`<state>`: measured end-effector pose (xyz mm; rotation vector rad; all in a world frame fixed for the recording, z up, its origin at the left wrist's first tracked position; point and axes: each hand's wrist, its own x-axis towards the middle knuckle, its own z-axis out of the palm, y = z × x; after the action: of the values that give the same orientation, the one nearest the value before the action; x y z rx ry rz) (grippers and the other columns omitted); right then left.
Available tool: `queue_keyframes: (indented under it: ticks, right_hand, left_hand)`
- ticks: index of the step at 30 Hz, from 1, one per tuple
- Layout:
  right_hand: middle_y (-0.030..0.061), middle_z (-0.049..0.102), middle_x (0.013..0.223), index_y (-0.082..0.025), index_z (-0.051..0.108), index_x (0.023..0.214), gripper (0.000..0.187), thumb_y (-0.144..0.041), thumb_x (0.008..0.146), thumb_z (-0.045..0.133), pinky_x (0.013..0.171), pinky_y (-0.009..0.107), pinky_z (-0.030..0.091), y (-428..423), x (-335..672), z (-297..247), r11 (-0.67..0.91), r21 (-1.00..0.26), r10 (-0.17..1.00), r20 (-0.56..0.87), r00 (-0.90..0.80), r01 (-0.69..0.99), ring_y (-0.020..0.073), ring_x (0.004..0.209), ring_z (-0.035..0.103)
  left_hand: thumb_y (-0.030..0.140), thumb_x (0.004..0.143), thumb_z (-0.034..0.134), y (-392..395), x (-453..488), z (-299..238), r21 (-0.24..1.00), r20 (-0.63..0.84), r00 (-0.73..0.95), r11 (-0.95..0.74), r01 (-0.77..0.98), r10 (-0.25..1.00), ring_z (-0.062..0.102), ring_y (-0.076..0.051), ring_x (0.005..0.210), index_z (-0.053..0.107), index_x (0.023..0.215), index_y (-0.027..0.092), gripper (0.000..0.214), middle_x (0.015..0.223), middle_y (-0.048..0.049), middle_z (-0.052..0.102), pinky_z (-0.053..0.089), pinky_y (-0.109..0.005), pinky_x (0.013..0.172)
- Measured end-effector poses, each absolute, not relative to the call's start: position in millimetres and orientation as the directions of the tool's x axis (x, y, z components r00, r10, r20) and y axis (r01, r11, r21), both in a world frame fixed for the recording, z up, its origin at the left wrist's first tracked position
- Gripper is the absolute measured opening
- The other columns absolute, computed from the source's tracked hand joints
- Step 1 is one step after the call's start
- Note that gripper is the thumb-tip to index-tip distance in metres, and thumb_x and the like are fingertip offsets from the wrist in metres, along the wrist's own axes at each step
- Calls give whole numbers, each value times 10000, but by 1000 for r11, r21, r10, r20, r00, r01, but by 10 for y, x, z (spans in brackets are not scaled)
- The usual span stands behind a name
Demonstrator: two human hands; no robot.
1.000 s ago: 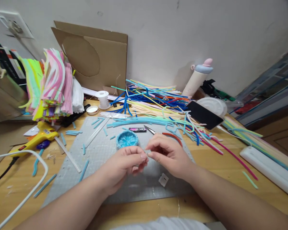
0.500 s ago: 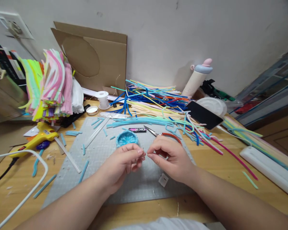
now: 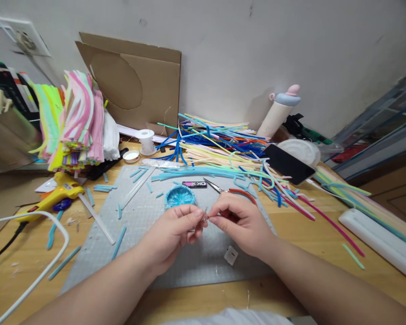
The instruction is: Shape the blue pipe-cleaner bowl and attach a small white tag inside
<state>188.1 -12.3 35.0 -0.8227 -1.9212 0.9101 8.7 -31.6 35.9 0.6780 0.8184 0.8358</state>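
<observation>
Above the grey cutting mat (image 3: 203,271), my left hand (image 3: 179,225) and my right hand (image 3: 242,221) meet fingertip to fingertip. Both are closed in a pinch on a thin wire (image 3: 205,215), whose fine strands show between the fingertips; most of it is hidden. Just behind my left hand sits a round light-blue fuzzy bowl shape (image 3: 180,197). Scissors with orange-red handles (image 3: 242,194) lie partly behind my right hand. Below that hand, a small white plastic box (image 3: 230,255) rests on the mat. A fine wire end (image 3: 248,298) shows near the table's front edge.
A yellow glue gun (image 3: 50,198) with its white stick lies left, near a white cable (image 3: 59,223). Blue pipe-cleaner pieces (image 3: 119,243) are scattered about. Bundled pipe cleaners (image 3: 216,144), a black phone (image 3: 288,163) and a tilted bottle (image 3: 278,113) stand behind; a power strip (image 3: 379,239) lies right.
My fingertips have drawn slightly closer together, and more of the fine wire shows between them. The view has shifted a little; the other things have stayed in place.
</observation>
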Motion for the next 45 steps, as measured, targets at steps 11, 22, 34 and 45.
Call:
queue_keyframes:
  ticks: [11, 22, 34, 45]
  right_hand:
    - [2, 571, 693, -182, 604, 778, 68, -225, 830, 612, 553, 246, 404, -123, 1840, 320, 349, -933, 870, 289, -398, 86, 122, 623, 510]
    - [-22, 524, 650, -180, 562, 737, 234, -361, 764, 708, 502, 210, 387, -163, 1769, 278, 25, -989, 912, 81, -403, -143, 92, 563, 459]
    - [-7, 552, 687, -182, 570, 750, 165, -309, 782, 670, 573, 238, 441, -157, 1790, 312, 112, -993, 909, 116, -400, -34, 119, 631, 524]
    - [-2, 574, 706, -182, 566, 784, 69, -214, 835, 599, 555, 221, 437, -148, 1845, 379, 245, -969, 860, 203, -468, 31, 110, 616, 533]
  left_hand:
    - [301, 706, 757, -311, 63, 378, 771, -329, 441, 507, -384, 835, 419, -76, 549, 629, 666, 131, 216, 624, 5, 529, 281, -211, 514]
    - [349, 715, 764, -327, 123, 383, 798, -308, 384, 456, -394, 871, 386, -68, 528, 590, 656, 139, 280, 585, 26, 498, 268, -212, 514]
    - [302, 757, 707, -335, 116, 385, 830, -291, 350, 417, -371, 890, 435, -76, 548, 599, 688, 139, 207, 613, 14, 535, 320, -207, 530]
    - [240, 788, 678, -299, 66, 378, 673, -394, 496, 610, -417, 774, 504, -56, 538, 604, 722, 113, 161, 684, -9, 571, 378, -165, 503]
